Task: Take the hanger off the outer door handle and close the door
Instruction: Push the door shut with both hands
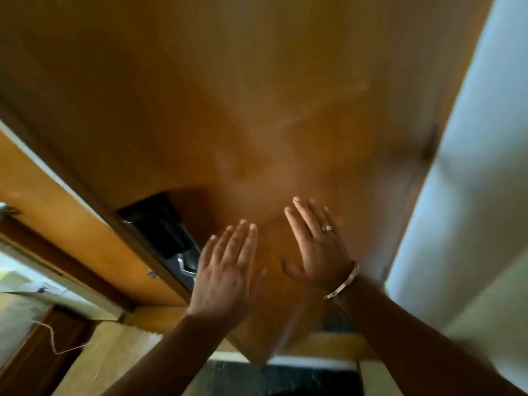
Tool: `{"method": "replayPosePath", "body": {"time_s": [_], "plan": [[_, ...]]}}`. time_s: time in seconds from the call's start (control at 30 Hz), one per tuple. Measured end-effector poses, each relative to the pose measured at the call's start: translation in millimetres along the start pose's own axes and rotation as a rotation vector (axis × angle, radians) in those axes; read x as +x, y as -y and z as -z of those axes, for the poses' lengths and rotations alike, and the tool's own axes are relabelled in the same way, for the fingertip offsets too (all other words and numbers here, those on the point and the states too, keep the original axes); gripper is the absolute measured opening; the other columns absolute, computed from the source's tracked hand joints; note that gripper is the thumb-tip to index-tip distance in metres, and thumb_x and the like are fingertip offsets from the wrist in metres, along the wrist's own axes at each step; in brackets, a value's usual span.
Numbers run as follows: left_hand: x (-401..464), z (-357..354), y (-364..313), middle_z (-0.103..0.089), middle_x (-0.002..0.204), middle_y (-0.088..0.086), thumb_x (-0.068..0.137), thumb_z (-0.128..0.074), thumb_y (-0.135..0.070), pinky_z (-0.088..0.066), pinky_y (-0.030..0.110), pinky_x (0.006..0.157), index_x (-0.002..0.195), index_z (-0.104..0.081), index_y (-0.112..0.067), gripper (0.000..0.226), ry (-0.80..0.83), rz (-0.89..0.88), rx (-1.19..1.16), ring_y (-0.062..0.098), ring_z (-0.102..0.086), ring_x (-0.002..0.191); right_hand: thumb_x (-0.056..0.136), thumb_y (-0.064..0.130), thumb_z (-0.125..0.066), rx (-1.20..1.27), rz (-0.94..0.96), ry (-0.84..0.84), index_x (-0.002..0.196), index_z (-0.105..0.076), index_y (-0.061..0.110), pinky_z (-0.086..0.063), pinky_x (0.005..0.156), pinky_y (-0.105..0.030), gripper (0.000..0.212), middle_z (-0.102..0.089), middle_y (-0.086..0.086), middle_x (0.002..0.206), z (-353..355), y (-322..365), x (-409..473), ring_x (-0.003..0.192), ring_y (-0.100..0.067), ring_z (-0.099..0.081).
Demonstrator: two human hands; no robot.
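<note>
A brown wooden door [228, 95] fills most of the head view, blurred. My left hand [225, 270] is flat with fingers together, close to the door face near its left edge. Flat against the door a little to the right lies my right hand [317, 250], with a ring and a bracelet on it. A black lock body with a metal handle [185, 267] shows at the door's left edge, just left of my left hand. No hanger is visible. Neither hand holds anything.
A wooden door frame [85, 195] runs diagonally at the left, with an orange panel [71, 224] beyond it. A pale wall [471, 195] stands at the right. Dark flooring [271, 378] and a light threshold lie below. A thin cord [54, 341] hangs at lower left.
</note>
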State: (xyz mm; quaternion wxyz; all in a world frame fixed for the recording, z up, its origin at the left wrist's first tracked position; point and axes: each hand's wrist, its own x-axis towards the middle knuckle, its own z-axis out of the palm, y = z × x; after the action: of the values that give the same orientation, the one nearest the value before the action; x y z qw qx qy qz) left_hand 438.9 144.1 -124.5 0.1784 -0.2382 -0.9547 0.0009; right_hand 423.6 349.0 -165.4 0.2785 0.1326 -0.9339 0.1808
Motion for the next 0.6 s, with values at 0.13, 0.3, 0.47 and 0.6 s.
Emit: {"method": "replayPosePath", "body": {"time_s": [0.13,0.3,0.47,0.6], "plan": [[22.4,65.4,51.3,-0.014,0.163,0.01,0.091,-0.042,-0.058,-0.001,0.048,0.122,0.155,-0.023,-0.015,0.08,-0.33,0.218,0.12,0.032,-0.017,0.15,0.084,0.07,-0.047,-0.035,0.186,-0.177,0.152,-0.026,0.016,-0.014,0.116,-0.058,0.09,-0.017,-0.014,0.161,14.3,61.6,95.2,0.147,-0.038,-0.016],[53.5,97.5,102.0,0.001,0.164,0.014,0.084,-0.052,-0.064,0.005,0.054,0.121,0.158,-0.02,-0.021,0.091,-0.46,0.41,0.223,0.039,-0.006,0.152,0.086,0.072,-0.041,-0.12,0.213,-0.248,0.154,-0.016,0.014,-0.015,0.115,-0.06,0.093,-0.007,-0.012,0.162,15.4,94.3,171.5,0.148,-0.037,-0.006],[61.4,86.4,144.7,0.004,0.164,0.013,0.083,-0.049,-0.072,-0.008,0.059,0.12,0.158,-0.014,-0.026,0.095,-0.514,0.414,0.274,0.041,-0.005,0.152,0.078,0.067,-0.054,-0.217,0.23,-0.394,0.154,-0.008,0.015,-0.012,0.114,-0.065,0.103,-0.003,-0.013,0.162,-4.7,93.4,197.6,0.147,-0.041,-0.005],[76.5,71.6,165.6,0.014,0.164,0.009,0.084,-0.044,-0.074,0.001,0.055,0.122,0.158,-0.002,-0.03,0.096,-0.596,0.378,0.235,0.032,0.016,0.152,0.078,0.069,-0.05,-0.253,0.24,-0.478,0.155,-0.004,0.015,-0.003,0.116,-0.062,0.105,0.007,-0.01,0.162,-25.6,90.2,215.5,0.148,-0.04,0.001]]}}
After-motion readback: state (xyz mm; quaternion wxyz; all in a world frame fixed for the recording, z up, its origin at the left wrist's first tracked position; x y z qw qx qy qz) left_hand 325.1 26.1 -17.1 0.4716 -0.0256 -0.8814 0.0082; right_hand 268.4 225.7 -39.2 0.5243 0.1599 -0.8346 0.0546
